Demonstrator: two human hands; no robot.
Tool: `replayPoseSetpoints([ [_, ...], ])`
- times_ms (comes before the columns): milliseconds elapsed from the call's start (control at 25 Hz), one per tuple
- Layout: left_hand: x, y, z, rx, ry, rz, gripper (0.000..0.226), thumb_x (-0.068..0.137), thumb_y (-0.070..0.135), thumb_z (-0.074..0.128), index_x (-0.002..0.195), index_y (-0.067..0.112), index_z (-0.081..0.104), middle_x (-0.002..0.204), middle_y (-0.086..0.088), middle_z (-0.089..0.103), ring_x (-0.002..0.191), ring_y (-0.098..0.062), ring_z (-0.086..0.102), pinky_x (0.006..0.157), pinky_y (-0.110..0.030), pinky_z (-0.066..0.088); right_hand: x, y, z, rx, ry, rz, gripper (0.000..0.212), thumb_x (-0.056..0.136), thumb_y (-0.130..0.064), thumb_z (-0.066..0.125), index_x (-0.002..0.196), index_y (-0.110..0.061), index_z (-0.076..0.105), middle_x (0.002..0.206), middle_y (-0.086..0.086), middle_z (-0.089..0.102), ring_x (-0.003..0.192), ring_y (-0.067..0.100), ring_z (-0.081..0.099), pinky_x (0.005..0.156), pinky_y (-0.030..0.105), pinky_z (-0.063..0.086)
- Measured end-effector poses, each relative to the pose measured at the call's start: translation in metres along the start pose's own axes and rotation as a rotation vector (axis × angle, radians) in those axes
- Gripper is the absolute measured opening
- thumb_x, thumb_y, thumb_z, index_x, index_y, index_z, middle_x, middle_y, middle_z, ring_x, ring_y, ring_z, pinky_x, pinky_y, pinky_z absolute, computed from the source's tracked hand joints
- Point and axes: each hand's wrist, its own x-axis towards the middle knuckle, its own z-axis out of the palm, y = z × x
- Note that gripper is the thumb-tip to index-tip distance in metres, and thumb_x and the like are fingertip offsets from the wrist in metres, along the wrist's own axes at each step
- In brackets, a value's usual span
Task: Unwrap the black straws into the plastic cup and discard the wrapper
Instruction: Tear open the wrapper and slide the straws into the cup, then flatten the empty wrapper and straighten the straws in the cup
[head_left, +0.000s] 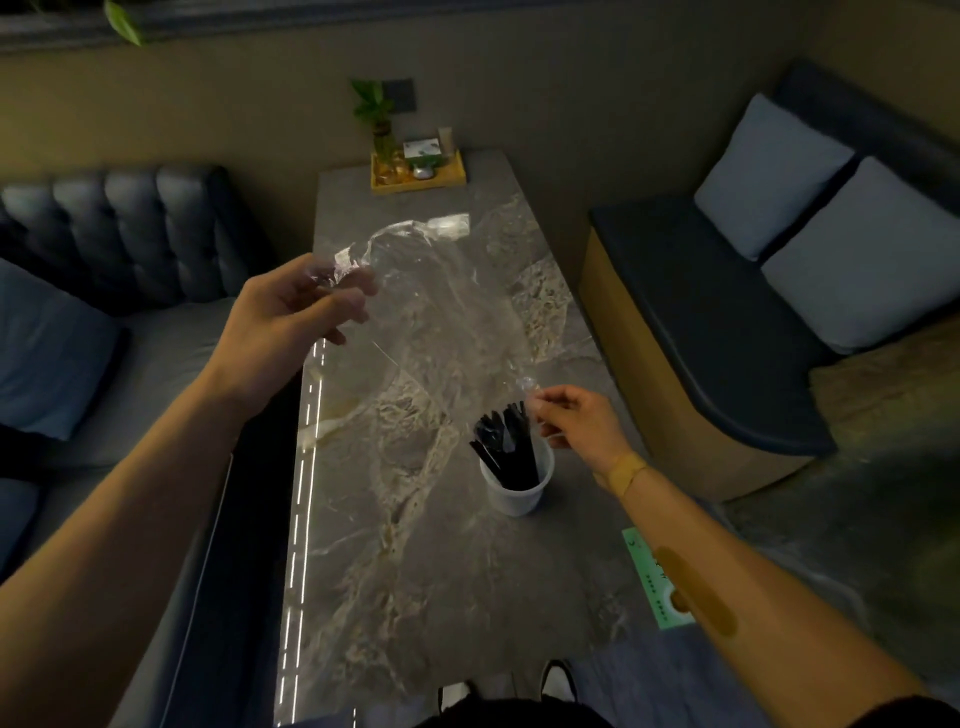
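Observation:
Several black straws (506, 447) stand upright in a white plastic cup (517, 491) on the marble table (415, 571). A clear plastic wrapper (441, 301) stretches in the air above the table, between both hands. My left hand (298, 317) is raised over the table's left edge and pinches the wrapper's upper end. My right hand (576, 421) is just right of the straw tips and pinches the wrapper's lower end. The wrapper looks empty, with the table showing through it.
A yellow tray (418, 176) with a small plant and a few items sits at the table's far end. A green card (657, 582) lies at the table's right edge. Dark sofas flank the table, with pillows (831, 218) on the right one.

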Motion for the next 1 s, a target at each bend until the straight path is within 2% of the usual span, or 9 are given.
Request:
replayPoseSetpoints([
  [120, -0.006, -0.006, -0.012, -0.117, 0.094, -0.030, 0.016, 0.082, 0.026, 0.067, 0.097, 0.026, 0.074, 0.097, 0.002, 0.076, 0.078, -0.012, 0.069, 0.061, -0.021, 0.055, -0.008, -0.016, -0.004, 0.076, 0.009, -0.002, 0.008, 0.087, -0.025, 0.068, 0.091, -0.018, 0.069, 0.087, 0.003, 0.067, 0.083, 0.017, 0.061, 0.068, 0.030, 0.053],
  [240, -0.020, -0.028, -0.022, -0.263, 0.280, -0.161, 0.010, 0.084, 0.023, 0.065, 0.090, 0.024, 0.074, 0.088, 0.001, 0.074, 0.071, -0.012, 0.067, 0.057, -0.022, 0.054, -0.020, -0.031, 0.000, 0.089, -0.028, -0.039, 0.006, 0.087, -0.022, 0.067, 0.081, -0.020, 0.067, 0.119, 0.001, 0.061, 0.107, 0.017, 0.056, 0.085, 0.035, 0.046],
  [320, -0.031, -0.048, -0.029, -0.389, 0.425, -0.276, 0.009, 0.086, 0.019, 0.063, 0.089, 0.023, 0.071, 0.083, -0.001, 0.070, 0.066, -0.013, 0.062, 0.055, -0.023, 0.049, -0.031, -0.037, 0.013, 0.047, -0.144, -0.092, 0.015, 0.086, -0.015, 0.066, 0.072, -0.019, 0.065, 0.139, -0.008, 0.048, 0.123, 0.010, 0.048, 0.096, 0.033, 0.039],
  [400, -0.043, -0.070, -0.040, -0.497, 0.525, -0.387, 0.007, 0.089, 0.017, 0.061, 0.094, 0.021, 0.064, 0.077, -0.001, 0.062, 0.063, -0.013, 0.054, 0.055, -0.026, 0.042, -0.042, -0.031, 0.034, 0.033, -0.315, -0.084, 0.017, 0.086, -0.009, 0.065, 0.071, -0.014, 0.061, 0.139, -0.007, 0.052, 0.126, 0.007, 0.049, 0.102, 0.033, 0.036],
  [560, -0.075, -0.115, -0.056, -0.473, 0.589, -0.586, 0.009, 0.095, 0.015, 0.056, 0.087, 0.019, 0.057, 0.068, -0.001, 0.053, 0.050, -0.011, 0.044, 0.046, -0.022, 0.036, -0.058, 0.003, 0.088, 0.185, -0.504, 0.167, 0.014, 0.089, -0.012, 0.062, 0.090, -0.017, 0.049, 0.115, 0.011, 0.069, 0.093, 0.022, 0.070, 0.083, 0.039, 0.047],
  [640, -0.089, -0.139, -0.055, -0.420, 0.576, -0.639, 0.016, 0.097, 0.012, 0.052, 0.082, 0.018, 0.054, 0.065, -0.004, 0.049, 0.044, -0.010, 0.044, 0.039, -0.017, 0.037, -0.060, 0.020, 0.114, 0.023, -0.502, 0.216, 0.029, 0.090, -0.023, 0.062, 0.116, -0.023, 0.049, 0.128, 0.007, 0.057, 0.102, 0.023, 0.062, 0.079, 0.031, 0.048],
  [760, -0.105, -0.175, -0.045, -0.346, 0.550, -0.783, 0.003, 0.097, 0.015, 0.055, 0.098, 0.013, 0.054, 0.067, -0.006, 0.052, 0.041, -0.009, 0.054, 0.038, -0.018, 0.043, -0.055, 0.045, 0.154, -0.128, -0.603, 0.243, 0.073, 0.087, -0.027, 0.066, 0.147, -0.023, 0.026, 0.137, 0.002, 0.041, 0.125, 0.019, 0.047, 0.077, 0.021, 0.045],
  [880, -0.116, -0.211, -0.028, -0.335, 0.510, -0.924, 0.013, 0.094, 0.019, 0.059, 0.106, 0.016, 0.058, 0.076, -0.005, 0.059, 0.057, -0.015, 0.059, 0.052, -0.027, 0.051, -0.047, 0.068, 0.184, -0.153, -0.604, 0.340, 0.074, 0.083, -0.025, 0.072, 0.145, -0.015, 0.032, 0.134, 0.011, 0.052, 0.117, 0.020, 0.057, 0.077, 0.021, 0.048],
  [1000, -0.121, -0.239, -0.014, -0.302, 0.454, -0.998, 0.017, 0.093, 0.020, 0.060, 0.110, 0.017, 0.057, 0.081, -0.005, 0.063, 0.062, -0.016, 0.060, 0.053, -0.027, 0.054, -0.034, 0.092, 0.196, -0.146, -0.444, 0.388, 0.044, 0.083, -0.013, 0.072, 0.122, -0.002, 0.055, 0.103, 0.017, 0.066, 0.071, 0.016, 0.064, 0.054, 0.018, 0.051],
])
